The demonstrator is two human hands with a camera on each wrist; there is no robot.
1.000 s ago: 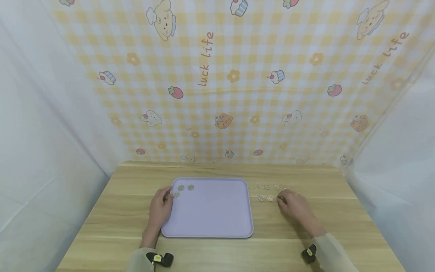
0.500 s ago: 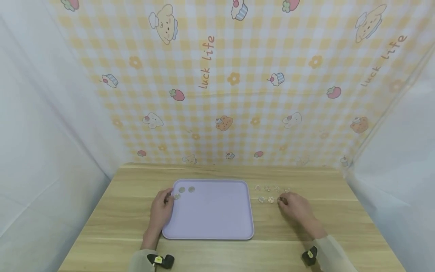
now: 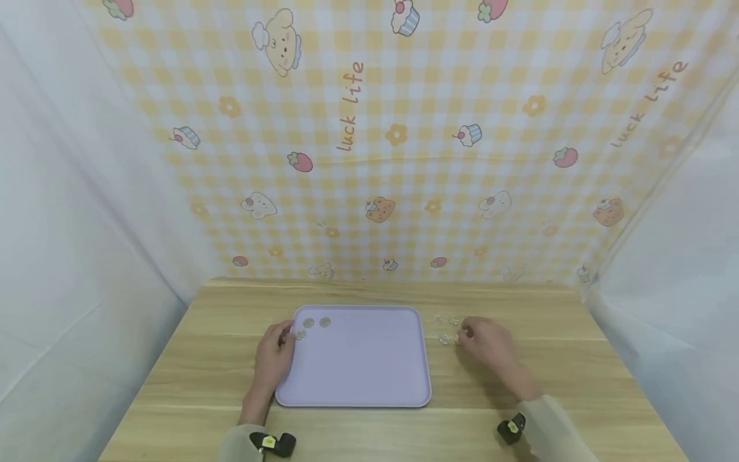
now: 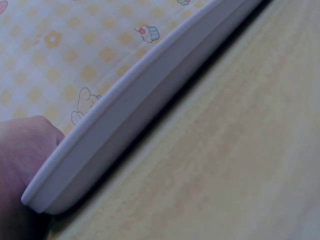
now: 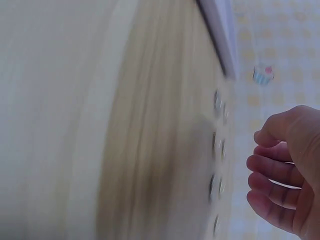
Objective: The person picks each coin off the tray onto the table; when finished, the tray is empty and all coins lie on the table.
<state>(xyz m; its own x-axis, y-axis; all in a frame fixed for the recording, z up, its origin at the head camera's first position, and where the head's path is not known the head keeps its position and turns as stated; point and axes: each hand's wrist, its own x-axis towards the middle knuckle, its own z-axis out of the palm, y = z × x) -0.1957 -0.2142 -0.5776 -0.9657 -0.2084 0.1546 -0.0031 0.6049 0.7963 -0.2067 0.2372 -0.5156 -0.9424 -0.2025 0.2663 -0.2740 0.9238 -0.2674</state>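
Observation:
My left hand point(image 3: 274, 358) grips the left rim of a shallow lilac tray point(image 3: 358, 366), its fingers at the edge. Inside the tray's far left corner lie three small shiny round discs point(image 3: 325, 322). On the table right of the tray, several similar glassy discs point(image 3: 443, 339) lie in two rows. My right hand point(image 3: 489, 346) is over the right part of these rows and hides some of them in the head view. In the right wrist view its thumb and fingers point(image 5: 272, 170) are loosely bent, with nothing seen between them, beside the rows of discs point(image 5: 218, 100).
The wood-grain table point(image 3: 346, 433) ends at the back against a yellow checked cloth point(image 3: 404, 224) with cartoon prints. White sheets point(image 3: 75, 256) hang on both sides. A small black camera point(image 3: 510, 428) sits on each wrist.
My right hand has shifted left along the rows of discs, covering ones that showed before. The left hand stays on the tray's rim, and the discs in the tray keep their places.

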